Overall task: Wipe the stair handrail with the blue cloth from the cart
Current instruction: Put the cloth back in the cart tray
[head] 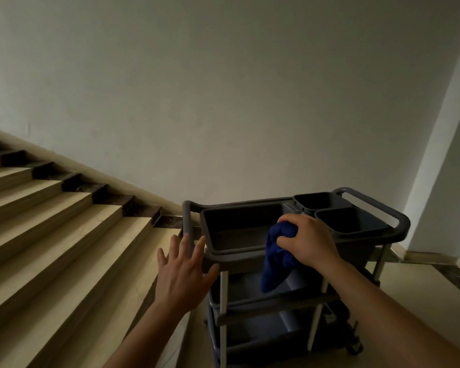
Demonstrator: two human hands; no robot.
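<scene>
Step in hand: fetching the cloth, wipe not yet begun. Nearest, at 7 o'clock in frame, my left hand [182,272] is spread, fingers straight, holding nothing. It sits just beside the cart's near-left corner; I can't tell if the fingertips touch the rim. At 4 o'clock my right hand [307,240] is clenched round the bunched top of the blue cloth [275,258]. The cloth hangs toward 6 o'clock over the front edge of the grey cleaning cart [402,223], its tail in front of the middle shelf. It looks lifted out of the top tray [239,239]. Beyond that, at 1 o'clock of the hand, are two small dark bins [319,201]. The stairs [64,221] climb toward 10 o'clock, with a plain wall [223,102] behind.

Next move, my guess: carry the cloth clear of the cart, turn to find the rail, and re-bunch the cloth so it wraps the rail.

Hidden: no handrail in view, so its side is unknown. The light is dim, so the lower shelf contents are unclear. The cart's wheels are mostly cut off.
</scene>
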